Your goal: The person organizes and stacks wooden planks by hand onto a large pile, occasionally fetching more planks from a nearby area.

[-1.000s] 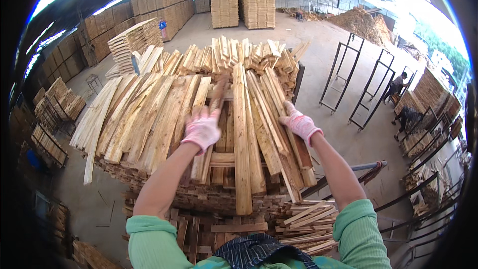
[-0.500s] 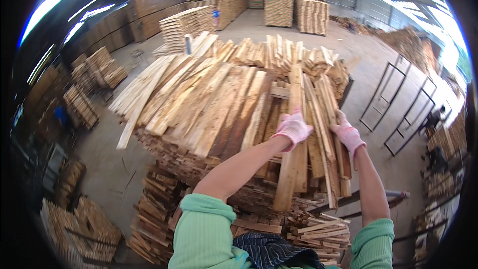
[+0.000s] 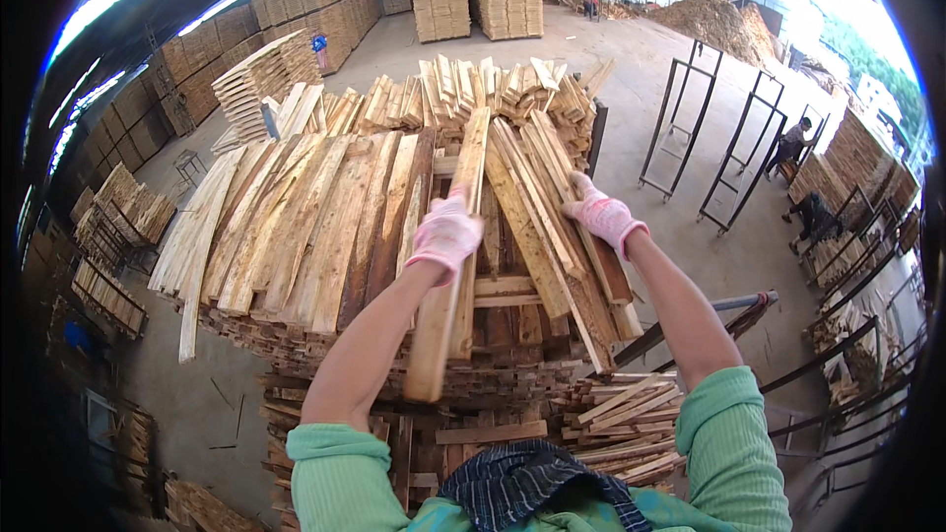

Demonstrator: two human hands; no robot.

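Note:
My left hand (image 3: 445,236), in a pink and white glove, grips a long pale wooden board (image 3: 434,325). Its near end sticks out past the front of the stack. To the right, my gloved right hand (image 3: 603,215) closes on the outer edge of a bunch of loose boards (image 3: 562,246). One slanting plank (image 3: 522,227) lies between the two hands, over a gap where lower crosswise pieces show. A row of boards (image 3: 325,227) lies side by side on top of the stack, left of my left hand. The fingertips of both hands are partly hidden.
More short boards (image 3: 473,89) lie across the far side of the stack. Below me are piles of wood strips (image 3: 626,414). Metal frames (image 3: 680,123) stand on the floor at right, near two people. A metal bar (image 3: 719,305) juts out by my right forearm.
My left hand has shifted its board leftward, away from the boards at my right hand. A wider gap shows between them. The whole view has turned to the right.

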